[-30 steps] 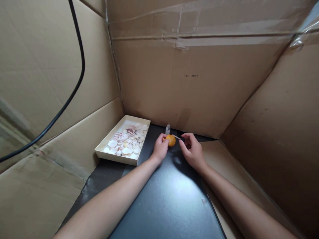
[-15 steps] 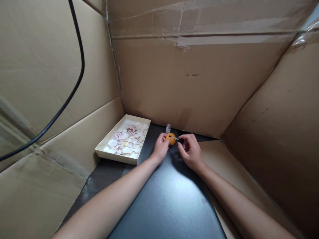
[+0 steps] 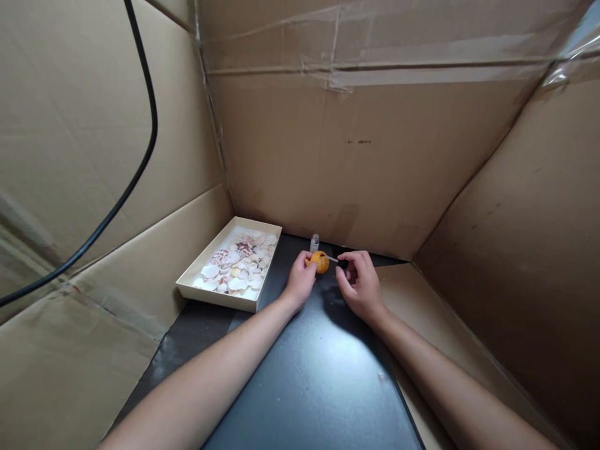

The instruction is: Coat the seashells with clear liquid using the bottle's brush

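My left hand (image 3: 300, 278) is closed on an orange scallop shell (image 3: 321, 263), pinching its left edge between thumb and fingers. In the fingertips of my right hand (image 3: 362, 281) is a black-capped applicator (image 3: 342, 264). Its thin pale stem points left, and the tip meets the upper part of the shell; whether it is a brush or a dropper is too small to tell. Just behind the shell stands a small clear bottle (image 3: 314, 242), upright and without a cap on its neck.
At the left, a shallow cream tray (image 3: 215, 299) holds many white and brown-patterned seashells. The dark tabletop (image 3: 300, 400) lies under my forearms. Cardboard walls (image 3: 290, 150) close in the back and both sides. A black cable (image 3: 154, 119) hangs at upper left.
The applicator's tip has shifted on the shell, with more of its stem now clear of the shell's face. The shell has turned slightly. The whole view has moved a little.
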`<state>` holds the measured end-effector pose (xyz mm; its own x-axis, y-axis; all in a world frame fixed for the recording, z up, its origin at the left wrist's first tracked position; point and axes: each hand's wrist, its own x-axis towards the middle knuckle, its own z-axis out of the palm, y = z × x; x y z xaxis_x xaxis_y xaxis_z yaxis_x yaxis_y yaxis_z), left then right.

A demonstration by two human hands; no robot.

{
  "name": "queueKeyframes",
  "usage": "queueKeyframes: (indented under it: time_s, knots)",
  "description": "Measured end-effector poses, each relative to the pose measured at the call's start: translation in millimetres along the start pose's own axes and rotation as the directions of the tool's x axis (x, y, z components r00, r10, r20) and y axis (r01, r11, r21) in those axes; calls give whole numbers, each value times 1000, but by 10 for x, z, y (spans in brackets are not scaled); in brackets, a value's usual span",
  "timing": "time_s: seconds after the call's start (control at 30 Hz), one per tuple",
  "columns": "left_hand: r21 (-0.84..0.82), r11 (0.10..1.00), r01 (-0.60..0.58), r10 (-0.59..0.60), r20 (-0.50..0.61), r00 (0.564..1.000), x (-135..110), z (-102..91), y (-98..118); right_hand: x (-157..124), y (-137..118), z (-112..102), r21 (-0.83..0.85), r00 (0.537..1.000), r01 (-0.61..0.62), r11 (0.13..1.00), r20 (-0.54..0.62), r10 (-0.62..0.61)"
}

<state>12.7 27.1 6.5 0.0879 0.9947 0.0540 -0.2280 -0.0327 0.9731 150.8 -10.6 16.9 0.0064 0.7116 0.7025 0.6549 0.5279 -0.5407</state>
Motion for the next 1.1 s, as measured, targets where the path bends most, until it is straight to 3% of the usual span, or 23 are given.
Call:
queueKeyframes:
  time_s: [0.1, 0.27, 0.43, 0.57, 0.73, 0.9, 1.1]
  knots:
    - [7, 1000, -7, 7, 2, 1000, -8, 1, 9, -1, 0, -3, 14, 998, 22, 1000, 60, -23]
    - [19, 1000, -4, 3, 8, 1000, -8, -1, 7, 8, 14, -19, -36, 999, -36, 999, -9, 35]
    - [24, 1000, -12, 12, 4, 1000, -7, -2, 4, 1, -4, -15, 8, 997, 30, 1000, 71, -31]
    - [27, 1000, -10, 10, 9, 1000, -13, -2, 9, -1, 3, -12, -30, 1000, -15, 999, 24, 15]
    - [29, 999, -27, 26, 14, 1000, -19, 0, 21, -2, -5, -9, 29, 996, 57, 998, 70, -59]
    - [46, 999, -26, 25, 19, 1000, -24, -3, 26, 13, 23, 1, 4, 997, -69, 998, -42, 69]
    - [-61, 998, 0, 3, 62, 998, -9, 3, 28, 7, 43, 34, 86, 994, -104, 991, 39, 101]
